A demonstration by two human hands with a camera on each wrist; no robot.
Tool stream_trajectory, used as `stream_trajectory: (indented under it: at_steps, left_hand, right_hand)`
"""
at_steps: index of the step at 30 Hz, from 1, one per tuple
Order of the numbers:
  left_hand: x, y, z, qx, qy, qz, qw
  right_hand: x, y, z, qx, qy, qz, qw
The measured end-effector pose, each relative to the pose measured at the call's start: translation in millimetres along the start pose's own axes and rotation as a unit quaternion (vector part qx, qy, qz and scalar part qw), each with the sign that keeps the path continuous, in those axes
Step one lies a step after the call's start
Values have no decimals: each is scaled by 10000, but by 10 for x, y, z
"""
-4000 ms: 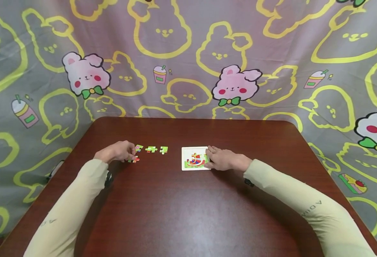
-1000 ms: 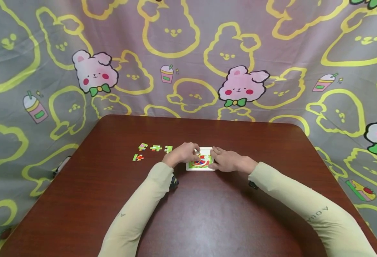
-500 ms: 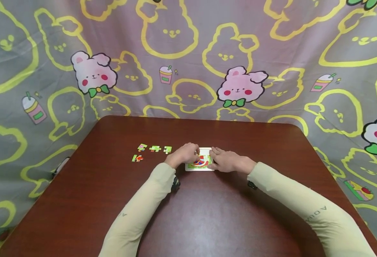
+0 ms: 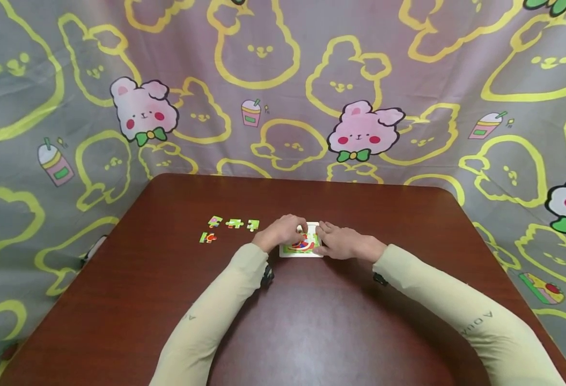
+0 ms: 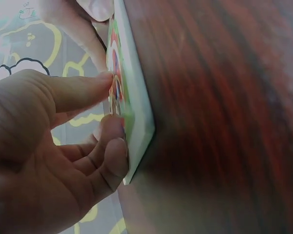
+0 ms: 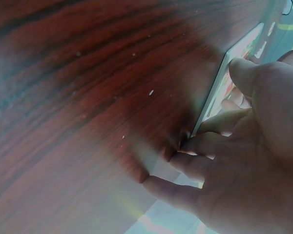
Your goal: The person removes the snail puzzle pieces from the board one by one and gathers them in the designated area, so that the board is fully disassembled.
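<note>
A puzzle board (image 4: 301,254) with a white rim lies flat on the table, with a red, blue and green picture partly assembled in it. My left hand (image 4: 283,230) is over the board's left part. Its thumb and fingers (image 5: 116,124) pinch what looks like a thin puzzle piece (image 5: 113,100) against the picture, mostly hidden by the fingertips. Against the board's right edge rests my right hand (image 4: 343,241), its thumb (image 6: 239,73) over the rim and the other fingers extended, touching the edge and the table.
Several loose puzzle pieces lie left of the board, among them a green one (image 4: 234,223) in the back row and a red and green one (image 4: 208,237) nearer. The brown table (image 4: 311,321) ends at a patterned curtain (image 4: 283,96) behind.
Four seconds ago my left hand was among the loose pieces; it then came right to the board. In the last half second it shifted slightly right over the picture. My right hand stays at the board's edge.
</note>
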State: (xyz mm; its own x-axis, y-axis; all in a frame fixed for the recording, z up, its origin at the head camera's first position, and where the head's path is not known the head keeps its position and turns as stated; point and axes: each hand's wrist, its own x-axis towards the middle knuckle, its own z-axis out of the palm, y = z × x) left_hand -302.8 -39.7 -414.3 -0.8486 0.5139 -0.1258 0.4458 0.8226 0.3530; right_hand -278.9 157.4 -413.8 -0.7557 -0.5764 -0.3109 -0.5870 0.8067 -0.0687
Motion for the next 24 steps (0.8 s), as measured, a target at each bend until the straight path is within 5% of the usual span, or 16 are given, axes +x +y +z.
stream_trajectory:
  at_steps: [11,24]
  left_hand:
    - [-15,-29,9,-25,-25,463,9989]
    - [-1,-20,-16,-117,-209,192,9995]
  right_hand:
    - [9,-5,22,25,-41,7,10000]
    - [22,6,33,17,10,54,10000]
